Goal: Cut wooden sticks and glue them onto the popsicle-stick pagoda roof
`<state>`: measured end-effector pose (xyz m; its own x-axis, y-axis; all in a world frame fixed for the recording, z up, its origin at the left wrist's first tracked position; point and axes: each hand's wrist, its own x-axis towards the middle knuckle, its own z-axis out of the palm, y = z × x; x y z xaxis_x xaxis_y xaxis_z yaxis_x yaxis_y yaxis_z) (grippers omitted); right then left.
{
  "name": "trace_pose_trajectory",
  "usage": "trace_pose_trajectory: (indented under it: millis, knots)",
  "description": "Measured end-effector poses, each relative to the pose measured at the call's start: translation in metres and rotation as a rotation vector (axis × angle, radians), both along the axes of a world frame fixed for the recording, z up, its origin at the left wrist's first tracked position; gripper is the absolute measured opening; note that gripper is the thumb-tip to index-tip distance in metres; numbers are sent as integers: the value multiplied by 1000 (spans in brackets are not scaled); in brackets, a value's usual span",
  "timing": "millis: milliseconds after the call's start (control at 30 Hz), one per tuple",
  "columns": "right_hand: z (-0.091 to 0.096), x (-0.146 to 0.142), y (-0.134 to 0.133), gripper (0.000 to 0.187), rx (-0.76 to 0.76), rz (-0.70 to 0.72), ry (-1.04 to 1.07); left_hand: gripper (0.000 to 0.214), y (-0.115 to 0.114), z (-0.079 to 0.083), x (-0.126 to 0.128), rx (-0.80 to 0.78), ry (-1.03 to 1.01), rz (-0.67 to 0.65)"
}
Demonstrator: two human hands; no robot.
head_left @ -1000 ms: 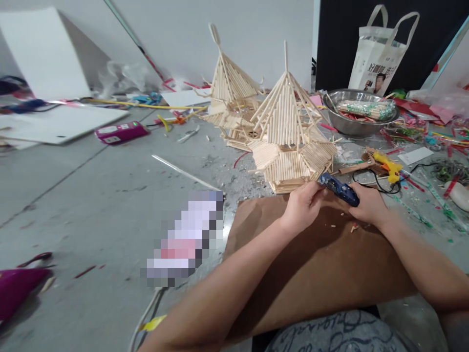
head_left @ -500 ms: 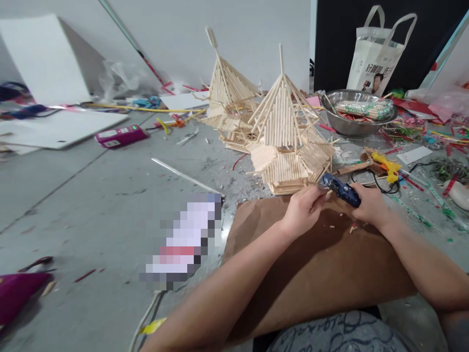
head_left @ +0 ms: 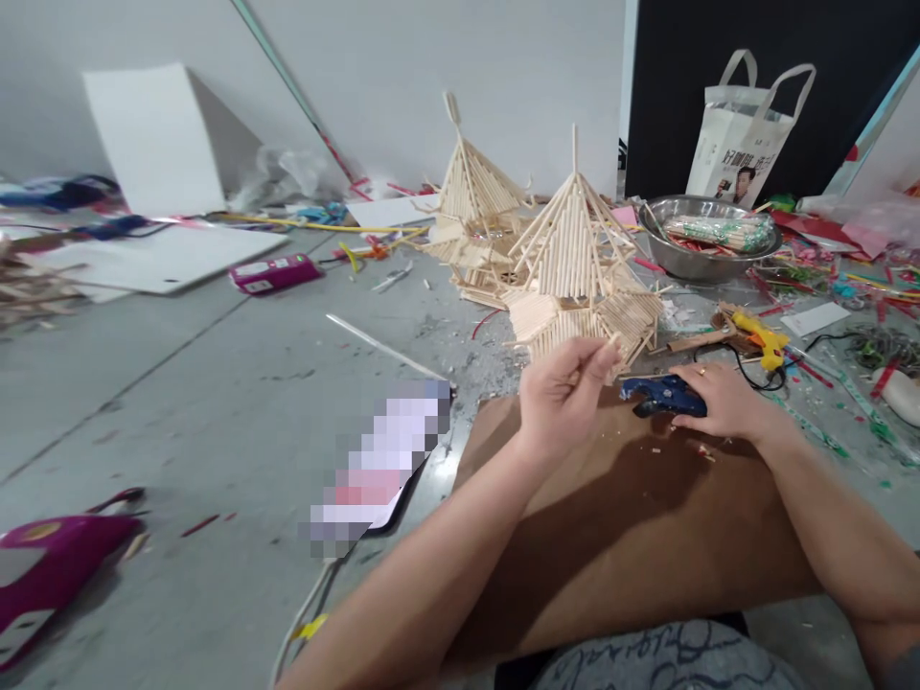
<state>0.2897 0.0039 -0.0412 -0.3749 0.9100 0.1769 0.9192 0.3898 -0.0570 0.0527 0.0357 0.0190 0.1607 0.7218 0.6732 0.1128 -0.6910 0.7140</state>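
Note:
My left hand (head_left: 563, 395) is closed in a pinch, raised in front of the nearer stick pavilion model (head_left: 579, 240). Between its thumb and forefinger a short piece of wooden stick (head_left: 614, 342) pokes out. Low over the brown board (head_left: 618, 517), my right hand (head_left: 723, 401) has its thumb and fingers around the handle end of a blue pliers-like cutter (head_left: 662, 393). The cutter lies nearly flat at the board's far edge. Small wooden scraps (head_left: 706, 452) are scattered on the board just below that hand. A second stick pavilion (head_left: 474, 192) stands behind the first.
A metal bowl (head_left: 690, 266) with wrapped sticks stands at the back right, before a white bag (head_left: 740, 134). The yellow glue gun (head_left: 766, 340) lies right of the models. A blurred phone (head_left: 388, 460) with a cable lies left of the board, and a magenta device (head_left: 64, 575) further left.
My left hand has lifted and moved left with the stick piece, away from the cutter. My right hand has lowered the cutter towards the board and loosened its fingers. The view has shifted slightly.

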Motion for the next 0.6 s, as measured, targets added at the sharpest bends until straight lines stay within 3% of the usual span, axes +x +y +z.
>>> trace_pose_trajectory:
  millis: [167, 300, 400, 467, 533, 600]
  knots:
    - [-12, -6, 1, 76, -43, 3, -86, 20, 13, 9, -9, -90, -174, 118]
    - [-2, -4, 1, 48, 50, -91, 56, 23, 26, 11, -15, -141, -302, 131]
    - [11, 17, 3, 48, 200, -379, 122, 24, 32, 14, -21, -142, -364, 126]
    - [15, 39, 6, 53, 267, -755, 123, 23, 35, 17, -25, -143, -415, 131]
    - [13, 64, 12, 57, 176, -1048, 106, 22, 38, 20, -28, -158, -472, 133]
    - [5, 87, 17, 62, 1, -1153, 113, 21, 42, 21, -30, -190, -526, 131]
